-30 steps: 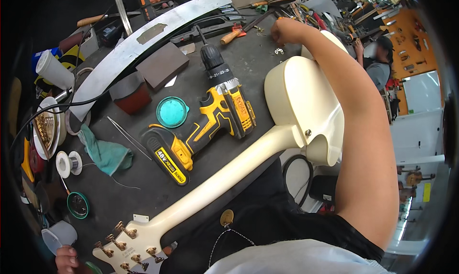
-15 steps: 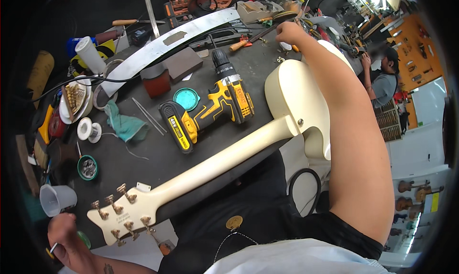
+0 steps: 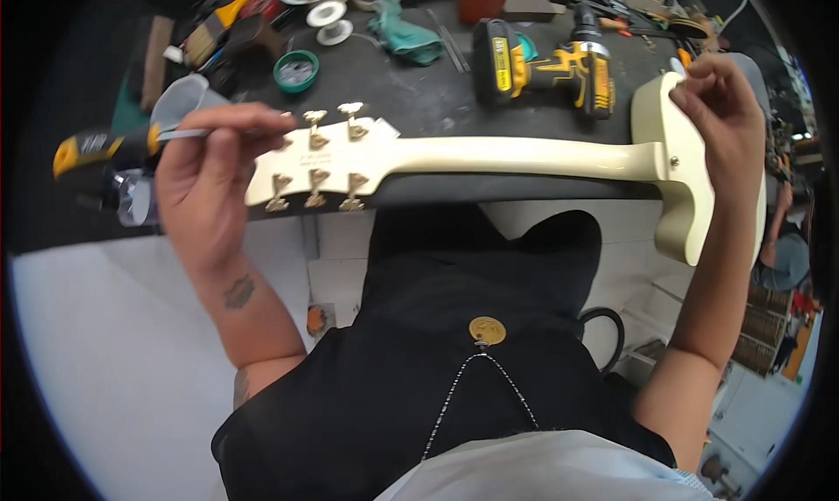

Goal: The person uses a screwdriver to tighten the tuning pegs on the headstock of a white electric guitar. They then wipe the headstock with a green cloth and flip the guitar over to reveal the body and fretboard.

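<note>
A cream electric guitar (image 3: 524,158) lies face down along the bench edge, its headstock with gold tuners at the left and its body at the right. Beside the headstock, my left hand (image 3: 205,173) is closed round the metal shaft of a screwdriver (image 3: 109,150). The tool's yellow and black handle sticks out to the left, and its tip end lies by the tuners. Over the guitar body hovers my right hand (image 3: 721,121), thumb and fingers drawn together; whatever is in the pinch is too small to make out.
Behind the neck lies a yellow and black cordless drill (image 3: 555,69). A green dish (image 3: 297,71) of small metal parts, a solder spool (image 3: 329,22), a teal cloth (image 3: 405,34) and a clear plastic cup (image 3: 183,99) stand at the left. Another person (image 3: 782,256) is at the far right.
The view has turned. My right hand has come back from the far clutter to over the guitar body. My left hand has risen to the headstock, with the screwdriver now plainly showing.
</note>
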### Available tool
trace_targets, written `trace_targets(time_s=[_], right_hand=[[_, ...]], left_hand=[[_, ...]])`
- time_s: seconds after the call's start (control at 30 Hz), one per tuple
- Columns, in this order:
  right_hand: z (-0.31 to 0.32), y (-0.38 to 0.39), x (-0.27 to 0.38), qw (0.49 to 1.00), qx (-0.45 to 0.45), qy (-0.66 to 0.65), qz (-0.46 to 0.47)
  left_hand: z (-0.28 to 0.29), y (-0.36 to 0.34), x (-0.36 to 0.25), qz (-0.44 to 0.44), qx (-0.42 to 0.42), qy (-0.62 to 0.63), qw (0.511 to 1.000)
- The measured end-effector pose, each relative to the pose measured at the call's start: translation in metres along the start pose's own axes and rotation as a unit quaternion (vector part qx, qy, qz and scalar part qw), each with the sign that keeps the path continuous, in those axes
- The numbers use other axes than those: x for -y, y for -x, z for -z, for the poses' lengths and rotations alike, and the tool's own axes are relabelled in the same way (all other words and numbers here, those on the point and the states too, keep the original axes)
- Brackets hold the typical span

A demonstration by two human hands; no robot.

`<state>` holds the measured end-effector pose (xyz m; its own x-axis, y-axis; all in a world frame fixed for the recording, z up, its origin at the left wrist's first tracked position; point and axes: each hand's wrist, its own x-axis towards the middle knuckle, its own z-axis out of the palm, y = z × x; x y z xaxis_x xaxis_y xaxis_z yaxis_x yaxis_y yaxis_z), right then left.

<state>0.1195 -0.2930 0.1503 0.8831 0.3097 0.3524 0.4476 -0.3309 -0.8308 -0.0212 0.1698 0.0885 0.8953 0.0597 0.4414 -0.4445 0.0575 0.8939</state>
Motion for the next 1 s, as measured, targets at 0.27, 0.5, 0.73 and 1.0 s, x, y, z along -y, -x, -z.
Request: trace_targets(time_s=[0.27,0.5,0.73,1.0], right_hand=[[-0.150,0.064,-0.004,0.960,0.048,-0.276,0.025],[-0.237,0.095,0.012,0.948,-0.007,-0.307,0.082],[-0.243,0.095,0.018,0.949,-0.058,-0.269,0.151],[-0.246,0.091,0.016,0.955,-0.061,-0.236,0.170]], left_hand=[[-0.033,0.019,0.005,0.039,-0.011,0.084,0.996],[-0.073,0.040,0.004,0.091,-0.014,0.162,0.983],[-0.090,0.043,-0.006,0.077,0.005,0.159,0.984],[-0.089,0.043,-0.006,0.072,0.023,0.117,0.990]])
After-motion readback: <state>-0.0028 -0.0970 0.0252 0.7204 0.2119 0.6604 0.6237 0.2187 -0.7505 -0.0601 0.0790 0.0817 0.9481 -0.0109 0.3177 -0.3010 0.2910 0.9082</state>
